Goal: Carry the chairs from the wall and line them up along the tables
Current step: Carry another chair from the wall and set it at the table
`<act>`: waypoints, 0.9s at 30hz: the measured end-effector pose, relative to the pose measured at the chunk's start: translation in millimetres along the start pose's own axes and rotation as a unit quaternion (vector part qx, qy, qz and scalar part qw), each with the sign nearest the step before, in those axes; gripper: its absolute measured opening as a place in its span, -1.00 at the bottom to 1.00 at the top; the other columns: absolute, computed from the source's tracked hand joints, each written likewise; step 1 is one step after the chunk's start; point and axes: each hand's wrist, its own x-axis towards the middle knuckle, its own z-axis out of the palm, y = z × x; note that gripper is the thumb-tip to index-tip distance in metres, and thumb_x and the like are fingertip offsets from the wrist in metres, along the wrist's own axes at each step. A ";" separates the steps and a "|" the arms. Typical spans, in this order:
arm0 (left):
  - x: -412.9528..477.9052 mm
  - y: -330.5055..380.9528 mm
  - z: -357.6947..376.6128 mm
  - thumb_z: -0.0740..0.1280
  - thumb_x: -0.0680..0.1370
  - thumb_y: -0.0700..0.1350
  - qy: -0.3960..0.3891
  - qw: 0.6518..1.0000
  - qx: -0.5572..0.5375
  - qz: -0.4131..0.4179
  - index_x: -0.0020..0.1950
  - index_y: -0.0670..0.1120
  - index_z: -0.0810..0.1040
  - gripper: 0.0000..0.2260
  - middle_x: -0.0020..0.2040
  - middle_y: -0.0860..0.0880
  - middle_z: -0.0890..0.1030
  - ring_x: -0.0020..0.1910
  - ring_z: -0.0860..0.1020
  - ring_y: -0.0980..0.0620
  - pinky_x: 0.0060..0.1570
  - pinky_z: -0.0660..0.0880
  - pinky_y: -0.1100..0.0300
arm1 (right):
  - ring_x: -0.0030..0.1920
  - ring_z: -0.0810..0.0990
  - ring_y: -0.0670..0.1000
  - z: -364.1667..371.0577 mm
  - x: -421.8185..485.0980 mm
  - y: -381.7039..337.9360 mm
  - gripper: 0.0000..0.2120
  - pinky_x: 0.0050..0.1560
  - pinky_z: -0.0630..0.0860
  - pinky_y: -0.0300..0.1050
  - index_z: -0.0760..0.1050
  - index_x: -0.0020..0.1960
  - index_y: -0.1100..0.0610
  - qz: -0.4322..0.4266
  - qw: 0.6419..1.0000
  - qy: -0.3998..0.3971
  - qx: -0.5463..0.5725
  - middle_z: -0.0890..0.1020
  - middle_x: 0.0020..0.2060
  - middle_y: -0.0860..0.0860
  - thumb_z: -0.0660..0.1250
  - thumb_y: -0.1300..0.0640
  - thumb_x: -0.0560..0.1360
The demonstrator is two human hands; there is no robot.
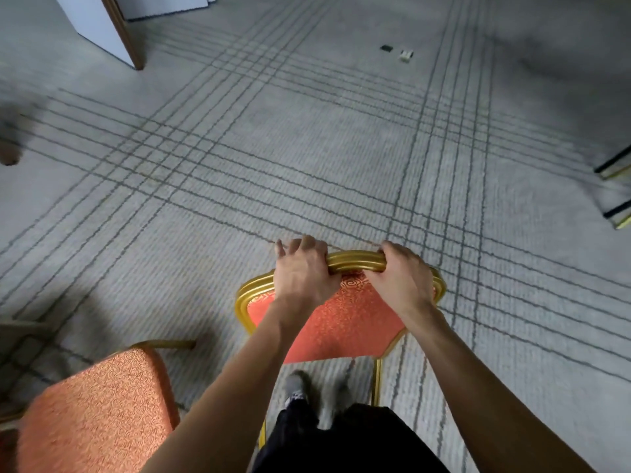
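so, head cam only, just the one view. both hands are on the chair [341,322] w/ the orange patterned back and gold frame, right in front of the person, low centre of the shot. left hand [302,274] is hooked over the top rail [355,261], fingers over the far side, thumb on the near side. right hand [399,278] is wrapped round the same rail just beside it, fingers curled tight. imo grabbing the top bar w/ both hands near the middle is about balance, so the chair hangs straight and the legs stay off the knees. can't tell if the legs are actually off the carpet [273,148] tbh. the lower frame is mostly hidden behind dark trousers and a grey shoe [295,387]. a 2nd chair [95,411], same fabric, sits lower left, just beside the left forearm. no table i can positively id. the black-and-gold legs [614,169] at the far right edge could be table or chair, dunno. brands/labels/writing: nothing readable, and the two small bits [405,55] on the floor up top are too tiny.
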 end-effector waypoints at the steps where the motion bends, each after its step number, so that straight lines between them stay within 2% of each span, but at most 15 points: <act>1: 0.4 2.2 -2.4 0.28 0.49 0.20 -0.008 1.000 -0.010 -0.006 0.06 0.01 0.57 -0.68 0.06 0.00 0.59 0.12 0.57 -0.12 0.34 0.42 -0.13 | -0.21 0.64 0.06 -2.2 0.9 0.3 -0.77 -0.26 0.49 -0.10 0.51 -0.09 0.03 0.002 1.000 -0.014 -0.006 0.64 -0.23 -0.03 0.43 -0.11 0.47; 2: -0.2 3.4 -3.7 0.28 0.50 0.18 -0.008 1.000 -0.021 -0.010 0.02 0.02 0.56 -0.73 -0.01 0.01 0.60 0.00 0.60 -0.11 0.15 0.52 -0.06 | -0.23 0.61 0.03 -4.6 1.7 -0.3 -0.75 -0.26 0.45 -0.12 0.51 -0.09 0.01 0.008 0.999 -0.029 -0.013 0.62 -0.24 -0.07 0.42 -0.16 0.47; 4: -2.0 1.2 -3.3 0.27 0.50 0.13 0.010 1.000 -0.025 -0.006 -0.04 0.04 0.54 -0.80 -0.09 0.04 0.62 -0.14 0.63 -0.11 -0.11 0.56 0.04 | -0.28 0.49 -0.02 -7.9 5.1 -3.0 -0.68 -0.26 0.34 -0.14 0.50 -0.11 -0.03 0.024 0.997 -0.061 -0.036 0.56 -0.29 -0.12 0.38 -0.28 0.46; 6: -3.2 -5.4 -0.9 0.28 0.49 0.12 0.032 0.999 -0.022 -0.003 -0.03 0.04 0.55 -0.80 -0.10 0.05 0.63 -0.15 0.64 -0.11 -0.17 0.55 0.07 | -0.36 0.42 -0.05 -5.9 6.5 -7.3 -0.65 -0.34 0.25 -0.18 0.48 -0.18 -0.02 0.008 0.997 -0.056 -0.055 0.54 -0.35 -0.13 0.41 -0.29 0.44; 8: -4.2 -9.2 1.1 0.30 0.48 0.12 0.048 0.999 -0.019 -0.001 -0.10 0.05 0.48 -0.84 -0.13 0.05 0.62 -0.18 0.63 -0.11 -0.24 0.46 0.11 | -0.48 0.33 -0.07 1.1 6.1 -7.4 -0.64 -0.42 0.09 -0.26 0.40 -0.30 0.00 -0.032 0.998 -0.006 -0.061 0.48 -0.47 -0.12 0.51 -0.16 0.40; 10: -6.4 -9.1 0.2 0.30 0.47 0.10 0.050 0.998 -0.026 -0.001 -0.15 0.07 0.38 -0.84 -0.16 0.05 0.61 -0.22 0.61 -0.10 -0.28 0.37 0.13 | -0.55 0.24 -0.06 3.9 3.3 -4.9 -0.62 -0.41 0.01 -0.30 0.38 -0.36 0.02 -0.041 0.997 0.017 -0.065 0.38 -0.56 -0.13 0.58 -0.05 0.33; 13: -10.6 -8.0 3.9 0.31 0.42 0.07 0.072 0.995 -0.057 0.038 -0.21 0.07 0.37 -0.85 -0.25 0.06 0.58 -0.33 0.57 -0.07 -0.36 0.31 0.18 | -0.56 0.21 -0.05 5.8 1.2 7.8 -0.65 -0.37 -0.01 -0.32 0.45 -0.40 0.06 -0.047 0.997 0.040 -0.044 0.30 -0.57 -0.14 0.61 -0.02 0.25; 15: -11.6 -8.8 8.0 0.29 0.35 0.10 0.143 0.983 -0.084 0.074 -0.29 0.02 0.44 -0.84 -0.36 0.06 0.53 -0.44 0.53 -0.05 -0.45 0.30 0.23 | -0.54 0.22 -0.06 6.5 0.5 13.3 -0.68 -0.36 0.05 -0.31 0.48 -0.40 0.06 -0.034 0.997 0.050 -0.038 0.31 -0.57 -0.15 0.61 -0.03 0.24; 17: -7.8 -3.7 7.7 0.27 0.32 0.16 0.160 0.984 -0.056 0.055 -0.36 0.00 0.47 -0.76 -0.40 0.06 0.51 -0.45 0.52 -0.04 -0.46 0.34 0.23 | -0.53 0.24 -0.06 5.5 2.6 18.9 -0.67 -0.36 0.15 -0.28 0.48 -0.40 0.06 -0.019 0.998 0.048 -0.033 0.36 -0.57 -0.13 0.60 -0.06 0.24; 19: 0.3 11.8 2.5 0.24 0.36 0.20 0.111 0.994 0.005 0.002 -0.34 0.01 0.45 -0.73 -0.36 0.07 0.54 -0.39 0.55 -0.04 -0.39 0.41 0.19 | -0.54 0.28 -0.06 2.9 6.7 28.0 -0.67 -0.36 0.19 -0.26 0.49 -0.38 0.04 0.003 0.999 0.038 -0.029 0.42 -0.58 -0.11 0.60 -0.08 0.24; 21: 11.9 27.0 0.9 0.28 0.39 0.19 0.070 0.997 0.027 -0.028 -0.30 0.00 0.43 -0.73 -0.32 0.06 0.57 -0.35 0.57 -0.04 -0.33 0.42 0.17 | -0.54 0.42 -0.03 -1.9 10.3 40.5 -0.71 -0.33 0.25 -0.23 0.52 -0.34 0.02 0.025 0.999 0.034 -0.023 0.47 -0.55 -0.12 0.59 -0.10 0.27; 24: 26.5 51.4 5.0 0.37 0.31 0.15 0.083 0.996 -0.014 0.027 -0.38 -0.01 0.39 -0.72 -0.42 0.05 0.55 -0.47 0.53 -0.05 -0.44 0.43 0.20 | -0.41 0.59 0.04 -12.9 14.5 65.4 -0.75 -0.23 0.31 -0.17 0.53 -0.27 -0.01 0.054 0.998 0.021 -0.002 0.43 -0.49 -0.15 0.55 -0.11 0.32; 27: 36.5 74.2 11.0 0.42 0.31 0.13 0.103 0.992 -0.013 0.076 -0.40 0.03 0.30 -0.67 -0.45 0.05 0.54 -0.51 0.50 -0.04 -0.45 0.42 0.21 | -0.44 0.58 0.06 -18.7 16.0 93.3 -0.72 -0.23 0.32 -0.17 0.54 -0.29 0.02 0.064 0.998 0.026 0.003 0.51 -0.50 -0.11 0.59 -0.09 0.26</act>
